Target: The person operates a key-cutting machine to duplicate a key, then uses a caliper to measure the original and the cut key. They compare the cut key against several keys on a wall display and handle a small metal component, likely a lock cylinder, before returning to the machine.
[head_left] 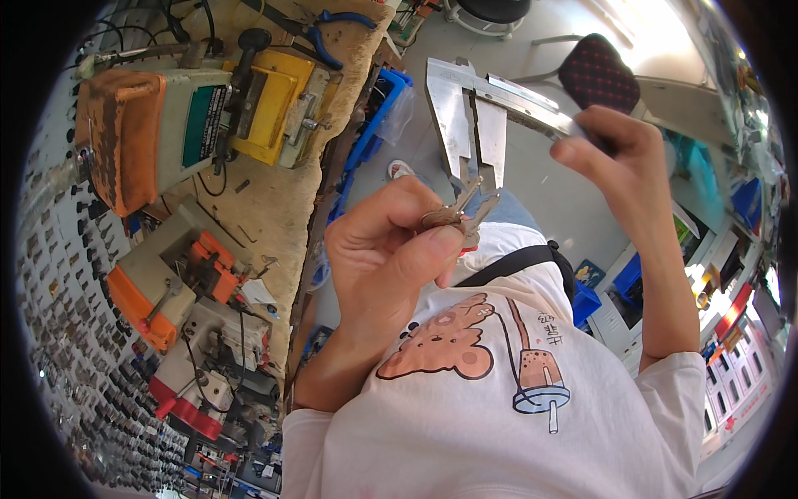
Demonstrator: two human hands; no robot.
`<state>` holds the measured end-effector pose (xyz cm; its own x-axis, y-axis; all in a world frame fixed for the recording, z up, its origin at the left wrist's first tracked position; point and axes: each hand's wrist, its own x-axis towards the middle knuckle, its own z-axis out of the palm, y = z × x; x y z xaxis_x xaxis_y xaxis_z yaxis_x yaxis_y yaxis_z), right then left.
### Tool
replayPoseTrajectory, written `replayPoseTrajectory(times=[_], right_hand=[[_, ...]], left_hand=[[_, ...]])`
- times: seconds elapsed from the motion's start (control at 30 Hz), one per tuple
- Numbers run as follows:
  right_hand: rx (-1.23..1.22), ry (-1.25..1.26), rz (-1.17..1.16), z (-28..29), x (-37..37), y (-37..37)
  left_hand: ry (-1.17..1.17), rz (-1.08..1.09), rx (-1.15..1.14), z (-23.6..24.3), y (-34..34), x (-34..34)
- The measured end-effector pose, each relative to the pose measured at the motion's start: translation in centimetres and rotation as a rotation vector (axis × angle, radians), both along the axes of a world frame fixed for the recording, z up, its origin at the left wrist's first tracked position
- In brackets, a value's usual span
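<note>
My left hand (pixel 378 241) pinches a small bunch of metal keys (pixel 465 218) between thumb and fingers, with their blades pointing up and away from me. A bit of red shows under the thumb. In my right hand (pixel 623 154) is a silver caliper (pixel 492 125), gripped at the far end of its beam. The caliper's long jaws point down toward the keys. Their tips are at the blade of one key; I cannot tell whether they touch it. Both hands are in front of my body, beside the workbench (pixel 287 166).
On the bench at left stand an orange and grey machine (pixel 125 137) with a yellow part and smaller machines (pixel 158 291). Blue-handled pliers (pixel 320 46) lie at its far end. Many small hanging pieces cover the left wall. A dark chair (pixel 598 75) stands far right.
</note>
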<state>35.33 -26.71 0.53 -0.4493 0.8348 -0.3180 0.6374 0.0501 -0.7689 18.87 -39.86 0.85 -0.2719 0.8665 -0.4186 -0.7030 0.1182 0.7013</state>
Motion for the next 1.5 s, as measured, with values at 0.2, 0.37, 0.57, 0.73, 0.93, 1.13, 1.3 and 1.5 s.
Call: replayPoseTrajectory(times=[0.2, 0.37, 0.57, 0.73, 0.93, 1.13, 1.3, 1.5], right_hand=[[0.13, -0.018, 0.018, 0.2, 0.3, -0.1], [0.173, -0.016, 0.011, 0.3, 0.5, -0.2], [0.2, -0.03, 0.058, 1.2, 0.8, -0.2], [0.267, -0.008, 0.087, 1.3, 1.0, -0.1], [0.272, -0.05, 0.099, 1.4, 1.4, -0.1], [0.462, -0.042, 0.171, 2.1, 1.9, -0.2], [0.708, 0.013, 0.298, 2.5, 2.3, 0.2], [0.788, 0.001, 0.339, 2.8, 2.5, 0.4]], left_hand=[[0.217, -0.007, 0.065, -0.8, -0.7, 0.3], [0.254, -0.025, 0.083, -1.2, -1.1, 0.2], [0.319, -0.08, 0.069, -1.8, -1.7, 0.0], [0.333, -0.101, 0.029, -1.9, -1.8, 0.2], [0.353, -0.097, 0.036, -2.0, -1.6, 0.5], [0.547, -0.16, 0.138, -3.1, -2.5, 0.1], [0.48, -0.222, 0.241, -3.4, -2.5, -0.1], [0.433, -0.265, 0.26, -3.4, -2.4, -0.3]])
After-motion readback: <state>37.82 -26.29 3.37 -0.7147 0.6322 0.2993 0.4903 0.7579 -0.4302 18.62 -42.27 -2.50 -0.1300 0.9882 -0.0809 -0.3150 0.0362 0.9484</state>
